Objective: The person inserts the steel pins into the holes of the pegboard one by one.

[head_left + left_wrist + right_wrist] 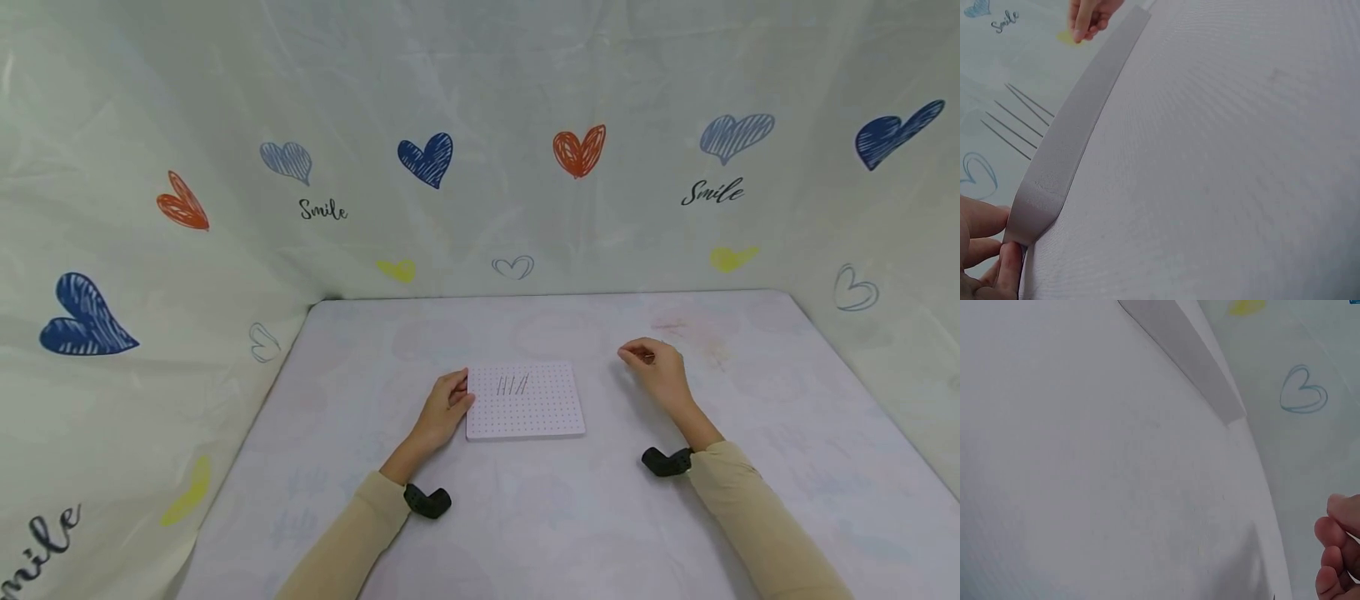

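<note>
Okay, step in hand: pins (pixel 1018 119) are apparently being stood in the holes of a white board (pixel 525 422), and only part of it looks done.
Next move: a pin would need to be brought over and lined up with a hole, board kept steady, judging from this.
Board: one, set on the surface (pixel 540 508) between the two hands.
Pins: four counted from the left wrist, all sticking up, two nearly meeting at the tips; too fine to double-check from the head view.
Left hand (pixel 442 410): board's left edge gripped between thumb and fingers.
Right hand (pixel 662 372): held above the surface, right of the board and apart from it, fingers curled, thumb against forefinger; can't tell if anything thin is pinched.
Black wrist pieces (pixel 428 502): two, one per arm.
</note>
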A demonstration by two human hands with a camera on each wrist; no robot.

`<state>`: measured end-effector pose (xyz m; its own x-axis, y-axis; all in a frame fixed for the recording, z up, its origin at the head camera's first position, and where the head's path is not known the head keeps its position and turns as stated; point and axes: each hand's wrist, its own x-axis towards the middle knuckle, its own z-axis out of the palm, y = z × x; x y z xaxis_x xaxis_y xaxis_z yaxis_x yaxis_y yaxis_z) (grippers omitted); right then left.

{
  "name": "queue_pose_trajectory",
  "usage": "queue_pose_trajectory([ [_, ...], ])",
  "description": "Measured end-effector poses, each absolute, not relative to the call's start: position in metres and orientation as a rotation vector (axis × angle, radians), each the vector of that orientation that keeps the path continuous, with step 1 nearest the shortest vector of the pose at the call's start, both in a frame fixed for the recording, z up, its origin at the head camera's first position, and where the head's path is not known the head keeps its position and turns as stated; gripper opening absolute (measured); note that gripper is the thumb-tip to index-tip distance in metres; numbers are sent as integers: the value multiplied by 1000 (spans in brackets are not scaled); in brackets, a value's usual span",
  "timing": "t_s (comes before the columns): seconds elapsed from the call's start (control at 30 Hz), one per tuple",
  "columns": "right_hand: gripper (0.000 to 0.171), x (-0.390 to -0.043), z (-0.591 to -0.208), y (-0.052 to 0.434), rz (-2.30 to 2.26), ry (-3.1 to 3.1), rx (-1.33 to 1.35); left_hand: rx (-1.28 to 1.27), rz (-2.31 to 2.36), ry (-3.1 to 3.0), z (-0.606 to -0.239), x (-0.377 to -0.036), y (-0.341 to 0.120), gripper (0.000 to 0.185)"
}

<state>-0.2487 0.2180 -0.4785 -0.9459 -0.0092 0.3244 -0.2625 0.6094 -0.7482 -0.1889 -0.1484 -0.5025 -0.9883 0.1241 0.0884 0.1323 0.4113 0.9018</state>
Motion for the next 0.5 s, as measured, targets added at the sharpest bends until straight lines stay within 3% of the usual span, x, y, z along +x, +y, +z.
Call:
queue_pose_trajectory([
  [0.5,25,-252,-484,248,1269,-2545,-94,-260,-1650,-2644,-501,-188,-148,51],
])
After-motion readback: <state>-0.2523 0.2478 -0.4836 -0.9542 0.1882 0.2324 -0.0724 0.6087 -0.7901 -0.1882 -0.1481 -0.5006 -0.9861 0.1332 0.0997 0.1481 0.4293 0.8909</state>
